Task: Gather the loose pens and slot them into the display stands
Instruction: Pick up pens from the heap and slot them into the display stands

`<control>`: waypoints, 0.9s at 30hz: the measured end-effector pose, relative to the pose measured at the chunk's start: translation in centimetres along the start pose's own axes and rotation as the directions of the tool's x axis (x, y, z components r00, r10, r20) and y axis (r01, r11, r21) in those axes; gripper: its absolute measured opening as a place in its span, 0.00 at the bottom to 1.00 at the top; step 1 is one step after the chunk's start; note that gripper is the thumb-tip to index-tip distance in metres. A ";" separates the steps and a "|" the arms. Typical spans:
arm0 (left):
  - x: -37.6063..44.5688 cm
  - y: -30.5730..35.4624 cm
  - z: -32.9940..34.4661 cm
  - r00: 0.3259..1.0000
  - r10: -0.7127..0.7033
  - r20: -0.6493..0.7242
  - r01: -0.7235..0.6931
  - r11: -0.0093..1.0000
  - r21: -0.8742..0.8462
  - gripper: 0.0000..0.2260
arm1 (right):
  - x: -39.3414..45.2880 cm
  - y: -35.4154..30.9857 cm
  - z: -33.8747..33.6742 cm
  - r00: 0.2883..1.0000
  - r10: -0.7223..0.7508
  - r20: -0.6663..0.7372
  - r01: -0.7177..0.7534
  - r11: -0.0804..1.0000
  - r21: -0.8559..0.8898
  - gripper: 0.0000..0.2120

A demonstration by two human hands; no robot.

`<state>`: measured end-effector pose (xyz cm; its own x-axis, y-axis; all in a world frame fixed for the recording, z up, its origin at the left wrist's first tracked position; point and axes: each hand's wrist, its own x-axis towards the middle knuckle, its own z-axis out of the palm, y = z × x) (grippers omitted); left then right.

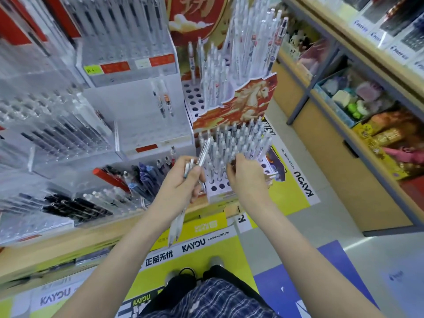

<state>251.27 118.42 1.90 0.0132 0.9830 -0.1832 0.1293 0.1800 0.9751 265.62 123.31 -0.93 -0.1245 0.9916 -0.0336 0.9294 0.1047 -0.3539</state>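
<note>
Pens (183, 198), loose: small bundle, clear and frosted white barrels, exact count unclear, at least three. Gripped in left hand (181, 187), fingers curled tight round the middle of the bundle. Long axis steeply slanted: upper ends up and to the right past the knuckles, toward the stand; lower ends down and to the left, below the wrist, over the yellow floor sign (206, 239).

Right hand (245, 177): fingers bent down among the upright pens at the near edge of the lower stand; whether anything is pinched cannot be told.

Lower stand (218, 191): one, white, holed top. Densely filled with upright pale grey pens (231, 143), too many to count; several empty holes showing along the front rows.

Upper stand (195, 99): one, white, holed top, red and gold horse panel (243, 99) in front. Partly filled with tall white pens standing upright; many holes open on the left side.

Shelf trays (68, 138), left: clear, holding black, blue and red pens lying slanted.
</note>
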 end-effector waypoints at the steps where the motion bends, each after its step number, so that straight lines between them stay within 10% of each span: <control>1: -0.1 -0.1 0.0 1.000 0.002 -0.003 -0.002 1.000 0.004 0.07 | -0.1 0.0 0.3 1.000 -0.003 0.012 0.003 1.000 -0.017 0.11; 10: -0.5 0.2 -0.3 1.000 -0.007 0.021 0.008 0.997 -0.079 0.04 | -0.5 1.4 0.2 0.997 0.051 0.058 -0.063 0.973 0.223 0.10; 16: 0.0 0.6 -0.6 0.989 0.061 0.136 -0.076 0.992 0.103 0.07 | -0.8 0.2 -5.9 0.987 0.034 0.159 -0.158 0.450 0.879 0.09; 21: 0.2 1.6 0.4 0.968 0.127 0.217 -0.201 0.910 0.363 0.08 | 0.0 0.2 -7.1 0.974 -0.050 0.223 -0.167 0.511 0.843 0.10; 27: 0.3 0.5 -0.9 0.991 0.129 -0.027 -0.115 0.949 0.294 0.08 | 0.2 4.0 -10.1 0.979 -0.050 0.197 -0.118 0.648 0.752 0.07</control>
<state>250.49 118.79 2.46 0.0034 0.9986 -0.0530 0.4124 0.0469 0.9098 272.83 124.70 7.11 -0.2368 0.9509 -0.1995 0.3560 -0.1061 -0.9285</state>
